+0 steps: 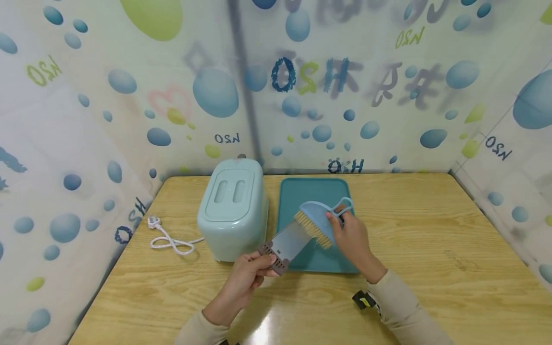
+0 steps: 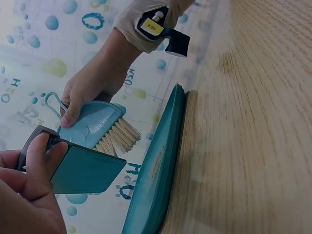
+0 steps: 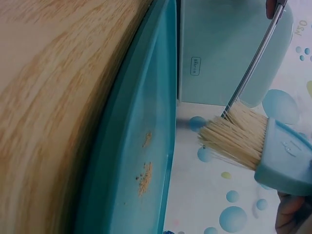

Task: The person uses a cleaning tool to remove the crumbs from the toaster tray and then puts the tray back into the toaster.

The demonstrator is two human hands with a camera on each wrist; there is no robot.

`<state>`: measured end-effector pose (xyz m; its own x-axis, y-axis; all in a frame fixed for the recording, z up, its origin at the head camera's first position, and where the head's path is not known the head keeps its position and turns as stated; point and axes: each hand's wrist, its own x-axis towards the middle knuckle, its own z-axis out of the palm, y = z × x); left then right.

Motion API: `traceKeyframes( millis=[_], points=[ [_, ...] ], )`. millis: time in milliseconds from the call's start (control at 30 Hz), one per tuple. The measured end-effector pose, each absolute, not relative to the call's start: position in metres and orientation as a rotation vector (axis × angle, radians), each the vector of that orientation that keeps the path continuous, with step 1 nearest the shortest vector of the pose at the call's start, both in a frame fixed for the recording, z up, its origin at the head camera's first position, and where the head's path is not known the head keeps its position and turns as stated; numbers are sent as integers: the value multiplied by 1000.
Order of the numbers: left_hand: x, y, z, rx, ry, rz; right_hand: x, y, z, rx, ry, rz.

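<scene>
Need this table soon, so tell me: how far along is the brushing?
Done: some crumbs already lie in the teal tray. In hand: the left hand holds the metal plate while the right hand holds the brush, bristles against the plate. Left, probably: finishing those strokes, clearing the loose crumbs from the tray, and putting down the plate and brush, both held.

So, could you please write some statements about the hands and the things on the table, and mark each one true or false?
1. The right hand holds the brush. True.
2. The left hand is empty. False: it holds the flat plate.
3. Crumbs lie on the tray. True.
4. The toaster stands on the tray. False: it stands on the table, beside the tray.
5. The plug lies on the table. True.
</scene>
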<state>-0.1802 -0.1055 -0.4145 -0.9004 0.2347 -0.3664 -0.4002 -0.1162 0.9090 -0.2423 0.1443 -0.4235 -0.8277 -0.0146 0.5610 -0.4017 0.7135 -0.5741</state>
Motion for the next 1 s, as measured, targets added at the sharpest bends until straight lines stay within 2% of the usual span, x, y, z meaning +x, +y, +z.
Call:
traceKeyframes(
  millis=[1000],
  points=[
    [-179,-108,-414,-174,1761,2058,-251,151,-428,343,-2359,726]
  ],
)
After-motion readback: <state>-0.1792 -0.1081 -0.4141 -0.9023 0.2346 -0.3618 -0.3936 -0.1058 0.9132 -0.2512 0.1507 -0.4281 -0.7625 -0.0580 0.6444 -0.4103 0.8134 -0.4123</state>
